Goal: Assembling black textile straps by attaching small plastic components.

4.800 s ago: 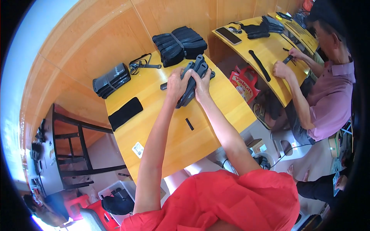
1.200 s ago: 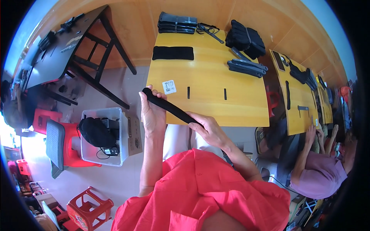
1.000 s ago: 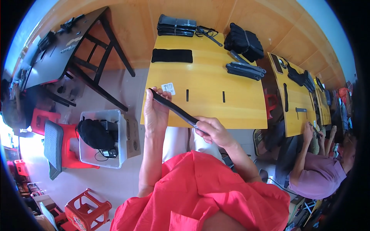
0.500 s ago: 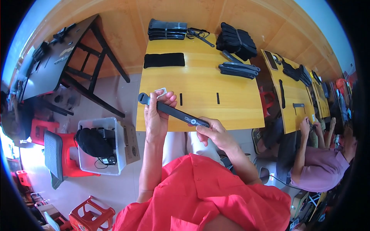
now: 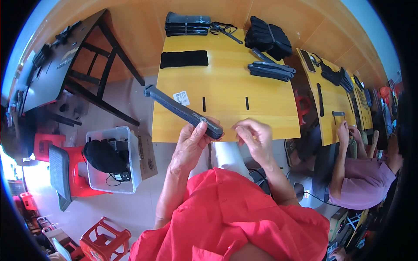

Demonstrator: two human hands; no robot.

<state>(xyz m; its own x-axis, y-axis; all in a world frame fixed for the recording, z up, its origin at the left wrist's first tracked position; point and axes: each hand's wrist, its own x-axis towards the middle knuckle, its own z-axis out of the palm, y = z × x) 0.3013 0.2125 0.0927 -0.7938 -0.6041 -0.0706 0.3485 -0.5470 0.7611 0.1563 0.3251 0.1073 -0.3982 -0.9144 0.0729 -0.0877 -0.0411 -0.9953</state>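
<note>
A dark grey strap with a rounded end and pale lettering slants over the front of the yellow table. My left hand grips it near its lower right end, thumb on top; the other end sticks out past the table's left edge. Just right of that end is my right hand, apart from the strap, thumb and fingers brought together. Anything between those fingertips is too small to make out. Beside the strap a small white printed label appears to lie on the table. Two short black marks show farther right.
A flat black pad, bundled grey straps, a black bundle and loose straps occupy the table's far part. Left are a clear plastic bin and a red stool. Another person sits at a table on the right.
My left hand has shifted right and nearer along the strap to its lower end. The right hand has let go and moved slightly right. The label, previously partly behind my fingers, now shows fully.
</note>
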